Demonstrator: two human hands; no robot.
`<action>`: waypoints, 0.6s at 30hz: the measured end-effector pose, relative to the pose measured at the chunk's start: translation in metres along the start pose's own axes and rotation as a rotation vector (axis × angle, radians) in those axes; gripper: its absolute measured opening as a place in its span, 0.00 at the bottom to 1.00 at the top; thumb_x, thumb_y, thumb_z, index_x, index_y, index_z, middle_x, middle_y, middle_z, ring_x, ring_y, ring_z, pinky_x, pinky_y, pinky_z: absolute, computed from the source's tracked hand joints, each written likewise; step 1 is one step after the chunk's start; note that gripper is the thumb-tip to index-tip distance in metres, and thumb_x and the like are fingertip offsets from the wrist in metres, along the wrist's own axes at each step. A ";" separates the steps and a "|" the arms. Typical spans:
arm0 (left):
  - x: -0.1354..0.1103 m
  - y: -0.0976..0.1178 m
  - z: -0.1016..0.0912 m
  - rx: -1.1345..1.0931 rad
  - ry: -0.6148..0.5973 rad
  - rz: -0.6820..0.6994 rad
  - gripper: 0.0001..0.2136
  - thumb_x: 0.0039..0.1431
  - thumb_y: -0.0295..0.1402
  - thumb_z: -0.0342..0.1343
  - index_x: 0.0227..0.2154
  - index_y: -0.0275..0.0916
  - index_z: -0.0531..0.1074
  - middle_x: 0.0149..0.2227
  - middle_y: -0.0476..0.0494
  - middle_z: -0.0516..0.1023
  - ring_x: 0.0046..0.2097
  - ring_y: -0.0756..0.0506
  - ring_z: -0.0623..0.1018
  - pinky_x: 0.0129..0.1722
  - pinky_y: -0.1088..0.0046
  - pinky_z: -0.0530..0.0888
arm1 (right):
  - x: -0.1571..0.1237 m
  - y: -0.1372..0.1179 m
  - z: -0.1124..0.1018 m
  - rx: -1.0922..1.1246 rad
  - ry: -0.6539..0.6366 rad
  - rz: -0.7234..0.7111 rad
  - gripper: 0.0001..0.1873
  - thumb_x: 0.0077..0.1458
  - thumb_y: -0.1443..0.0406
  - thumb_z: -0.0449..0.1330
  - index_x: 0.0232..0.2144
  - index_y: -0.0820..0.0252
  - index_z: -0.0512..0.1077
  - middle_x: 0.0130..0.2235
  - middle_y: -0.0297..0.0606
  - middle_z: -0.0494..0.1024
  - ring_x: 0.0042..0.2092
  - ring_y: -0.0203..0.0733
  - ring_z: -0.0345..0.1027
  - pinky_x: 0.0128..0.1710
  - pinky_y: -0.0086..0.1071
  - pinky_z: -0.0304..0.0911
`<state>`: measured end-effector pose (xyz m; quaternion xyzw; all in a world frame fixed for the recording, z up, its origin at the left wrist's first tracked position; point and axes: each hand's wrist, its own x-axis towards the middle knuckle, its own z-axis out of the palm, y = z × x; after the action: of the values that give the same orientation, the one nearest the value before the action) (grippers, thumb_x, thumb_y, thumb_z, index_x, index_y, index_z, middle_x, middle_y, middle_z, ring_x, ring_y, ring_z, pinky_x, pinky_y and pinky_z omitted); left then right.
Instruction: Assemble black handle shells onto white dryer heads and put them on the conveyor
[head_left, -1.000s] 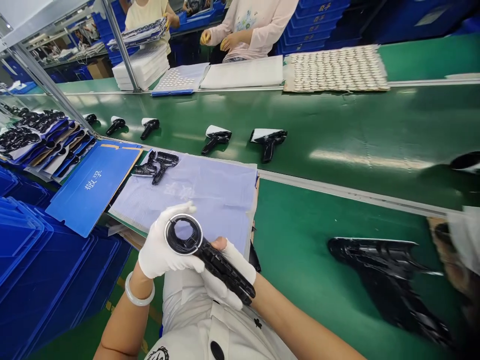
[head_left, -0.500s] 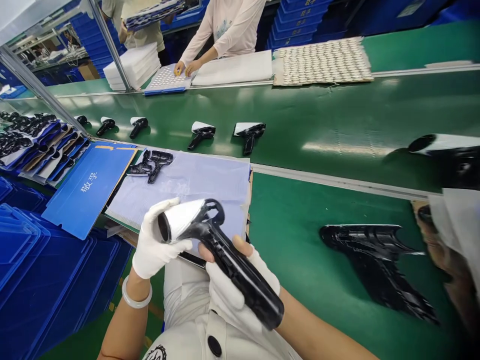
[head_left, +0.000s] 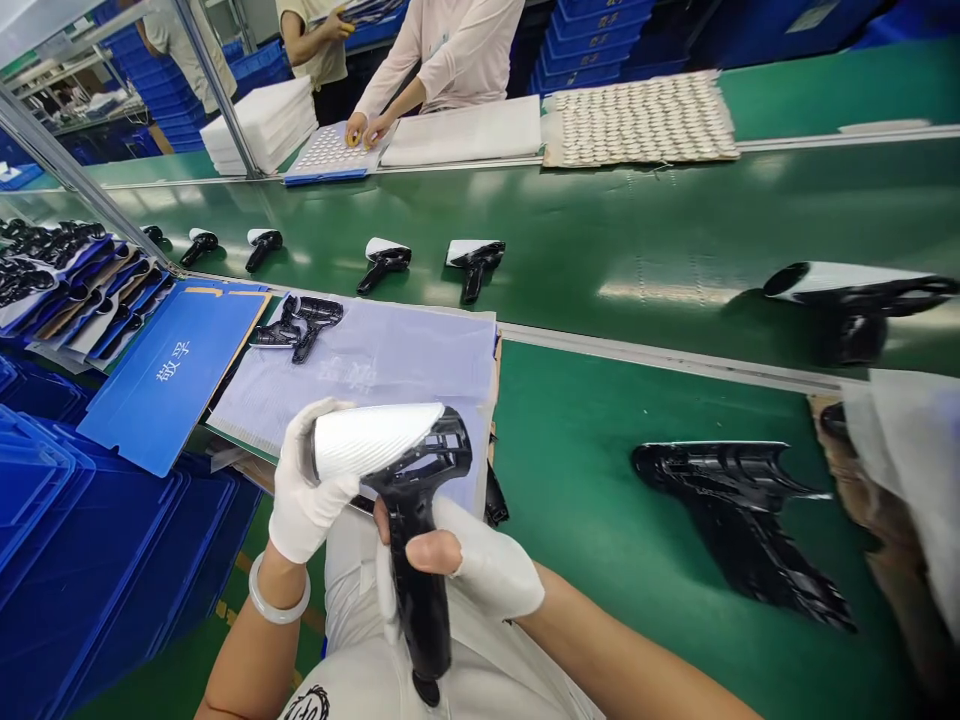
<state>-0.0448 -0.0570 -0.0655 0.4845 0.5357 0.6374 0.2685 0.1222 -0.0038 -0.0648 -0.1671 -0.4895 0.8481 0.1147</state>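
Between my hands is a black and white hair dryer housing (head_left: pixel 420 470), held upright in front of my lap with its handle pointing down. My left hand (head_left: pixel 304 490), in a white glove, is closed around the white nozzle end. My right hand (head_left: pixel 469 560), gloved with bare fingertips, wraps the black handle with the thumb across its front. Beyond them, black housing shells (head_left: pixel 304 325) lie on a pale sheet-covered stack (head_left: pixel 420 345). To the right, a black half shell (head_left: pixel 742 520) rests on the green table (head_left: pixel 570 480).
Several hair dryer housings (head_left: pixel 474 265) lie on the green conveyor belt (head_left: pixel 570 220). A blue board (head_left: pixel 176 370) and blue bins (head_left: pixel 82 540) are at left. Across the belt, a co-worker's hands (head_left: pixel 367 130) work over a tray of small white pieces. A metal post (head_left: pixel 217 90) stands at upper left.
The hair dryer housing has turned: its handle swung from slanting down-right to nearly vertical, and its white side now faces me. The housings on the belt have shifted left.
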 end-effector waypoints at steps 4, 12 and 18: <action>0.000 0.006 0.004 0.066 0.014 0.011 0.32 0.44 0.50 0.70 0.51 0.44 0.70 0.48 0.40 0.78 0.50 0.39 0.78 0.50 0.62 0.75 | 0.004 -0.004 -0.003 -0.178 -0.010 0.105 0.11 0.37 0.60 0.58 0.24 0.59 0.64 0.27 0.32 0.64 0.30 0.35 0.54 0.32 0.31 0.55; -0.002 0.014 0.009 0.139 0.085 -0.030 0.25 0.51 0.49 0.65 0.48 0.41 0.72 0.45 0.41 0.77 0.46 0.40 0.77 0.46 0.63 0.75 | 0.008 0.007 -0.007 -0.438 0.039 0.102 0.07 0.44 0.67 0.58 0.21 0.58 0.62 0.28 0.33 0.67 0.36 0.40 0.61 0.41 0.33 0.65; -0.003 0.013 0.008 0.031 0.125 -0.146 0.21 0.66 0.51 0.46 0.47 0.40 0.74 0.45 0.39 0.78 0.48 0.39 0.78 0.47 0.62 0.75 | 0.012 0.031 -0.019 -0.404 -0.024 0.092 0.08 0.49 0.68 0.59 0.21 0.59 0.65 0.30 0.36 0.70 0.39 0.41 0.65 0.47 0.36 0.67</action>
<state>-0.0340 -0.0600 -0.0544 0.4077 0.5950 0.6367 0.2727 0.1180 -0.0004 -0.1025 -0.1989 -0.6430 0.7388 0.0343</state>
